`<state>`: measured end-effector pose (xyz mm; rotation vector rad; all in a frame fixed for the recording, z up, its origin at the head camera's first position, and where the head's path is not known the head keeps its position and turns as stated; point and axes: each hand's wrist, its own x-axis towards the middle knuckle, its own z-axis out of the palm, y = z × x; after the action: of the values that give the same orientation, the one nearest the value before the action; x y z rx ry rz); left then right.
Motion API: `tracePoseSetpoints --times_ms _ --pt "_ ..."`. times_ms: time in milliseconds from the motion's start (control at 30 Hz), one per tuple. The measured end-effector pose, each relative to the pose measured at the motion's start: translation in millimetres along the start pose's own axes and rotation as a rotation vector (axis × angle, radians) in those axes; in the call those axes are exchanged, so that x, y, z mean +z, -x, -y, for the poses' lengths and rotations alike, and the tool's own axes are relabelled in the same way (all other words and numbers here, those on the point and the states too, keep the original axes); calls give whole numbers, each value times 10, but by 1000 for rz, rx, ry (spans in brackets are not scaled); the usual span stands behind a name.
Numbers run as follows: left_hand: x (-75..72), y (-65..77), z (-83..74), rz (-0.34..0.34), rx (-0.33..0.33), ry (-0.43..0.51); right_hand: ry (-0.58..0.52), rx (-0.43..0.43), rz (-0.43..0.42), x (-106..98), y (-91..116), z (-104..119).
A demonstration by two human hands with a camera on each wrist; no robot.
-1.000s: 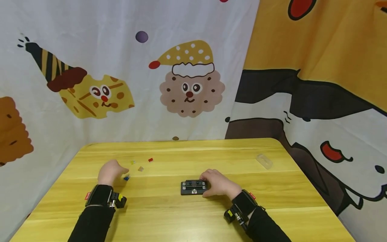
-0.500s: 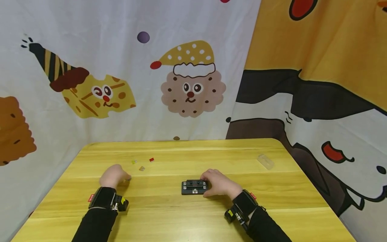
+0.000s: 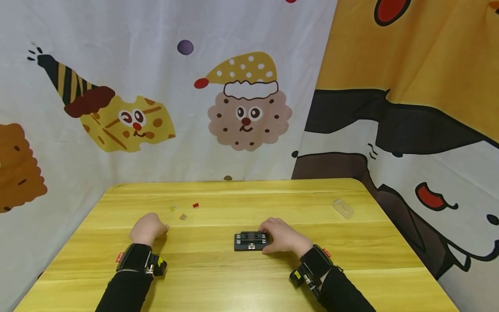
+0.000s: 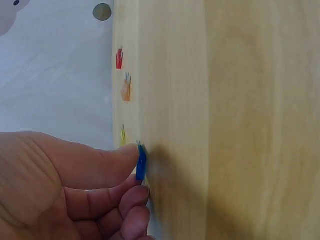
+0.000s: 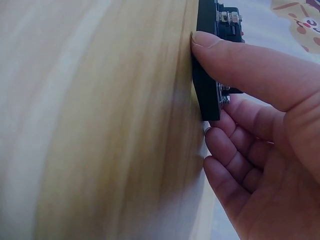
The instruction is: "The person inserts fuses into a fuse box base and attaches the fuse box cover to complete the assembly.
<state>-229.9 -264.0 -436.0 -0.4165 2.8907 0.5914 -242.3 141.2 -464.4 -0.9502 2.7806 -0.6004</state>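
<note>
My left hand [image 3: 147, 229] is low over the left of the table, pinching a small blue blade fuse [image 4: 141, 164] between thumb and fingers. In the left wrist view its metal prongs point away from the palm; the head view hides it behind the hand. Around the right end of a black terminal block [image 3: 249, 242], my right hand [image 3: 282, 236] holds with thumb and fingers on opposite edges. The block lies flat, with silver screws at its ends and front. Just beyond the left hand lie a yellow fuse [image 3: 173, 208], a tan-orange fuse [image 3: 183, 216] and a red fuse [image 3: 196, 206].
A clear plastic case or lid [image 3: 342, 209] lies at the back right of the wooden table [image 3: 218, 281]. A printed cloth [image 3: 156, 164] hangs right behind the table's far edge.
My left hand has come down and slightly right onto the blue fuse, which lay uncovered a second ago and is now pinched. The right hand and the block have stayed put.
</note>
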Motion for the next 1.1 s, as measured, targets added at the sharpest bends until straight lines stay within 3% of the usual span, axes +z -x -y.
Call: tracePoseSetpoints --times_ms 367,667,1100 --pt "48 16 29 -64 42 32 2 -13 -3 -10 13 10" --pt "108 24 60 -115 78 133 -11 -11 -3 -18 17 15" --pt "98 17 97 -150 162 142 -22 -18 -6 -28 30 31"
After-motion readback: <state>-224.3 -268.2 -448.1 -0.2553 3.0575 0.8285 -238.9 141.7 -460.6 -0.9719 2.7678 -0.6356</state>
